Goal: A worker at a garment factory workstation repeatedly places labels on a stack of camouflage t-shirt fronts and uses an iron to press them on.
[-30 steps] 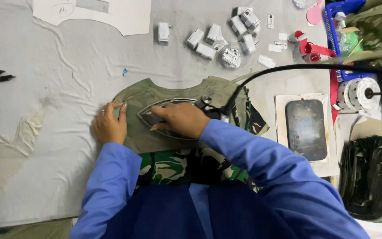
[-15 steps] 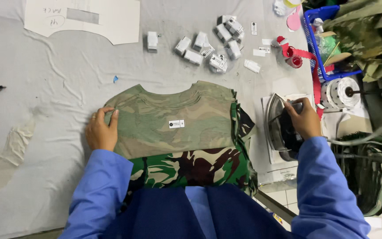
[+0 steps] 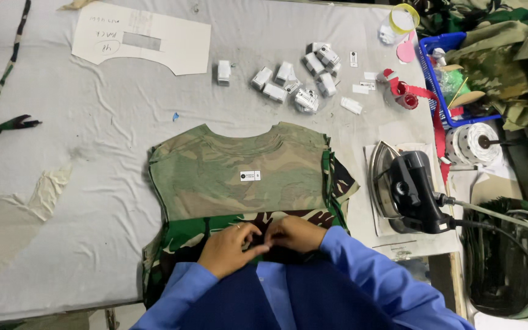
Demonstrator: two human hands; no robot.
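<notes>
A camouflage shirt [image 3: 239, 168] lies flat on the white padded table [image 3: 93, 122], inside out at the top, with a small white label [image 3: 250, 176] near its middle. Its darker green camouflage lower part [image 3: 184, 241] hangs toward me. My left hand [image 3: 230, 247] and my right hand [image 3: 297, 233] meet at the near edge of the shirt, fingers pinched together on the dark fabric there. An iron [image 3: 407, 189] with a black handle rests on its side on a white mat to the right, its cord running off right.
A paper pattern piece [image 3: 145, 43] lies at the back left. Several small white label bundles [image 3: 294, 82] sit behind the shirt. Red ribbon [image 3: 420, 98], a blue basket [image 3: 453, 73], tape rolls [image 3: 475, 143] and piled camouflage cloth [image 3: 508, 49] crowd the right.
My right hand set the iron on the mat at the right and came back. Both hands left the shirt's upper part and now meet at its near edge.
</notes>
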